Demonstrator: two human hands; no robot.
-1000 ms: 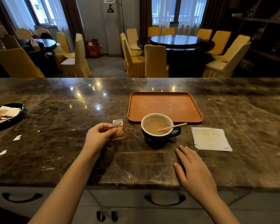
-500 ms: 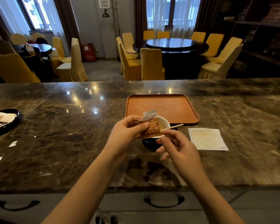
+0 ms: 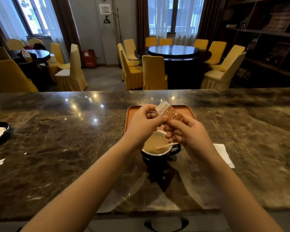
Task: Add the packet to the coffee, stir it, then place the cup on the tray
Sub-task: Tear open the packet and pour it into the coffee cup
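Note:
A small orange packet (image 3: 172,113) with a white top is held above the cup between both hands. My left hand (image 3: 143,123) pinches its upper left part and my right hand (image 3: 189,131) grips its lower right end. Below them stands a black cup (image 3: 157,156) with a white inside, holding light brown coffee (image 3: 153,143) and a wooden stir stick (image 3: 165,146) that leans on the rim. Behind the hands lies an orange tray (image 3: 190,113), mostly hidden by them.
A white napkin (image 3: 224,154) lies right of the cup on the dark marble counter (image 3: 74,139). A black dish (image 3: 0,133) with packets sits at the far left edge, with paper scraps (image 3: 0,162) near it. Yellow chairs and round tables stand beyond the counter.
My left hand carried the packet from the counter up over the cup. My right hand rose from the counter and took the packet's other end.

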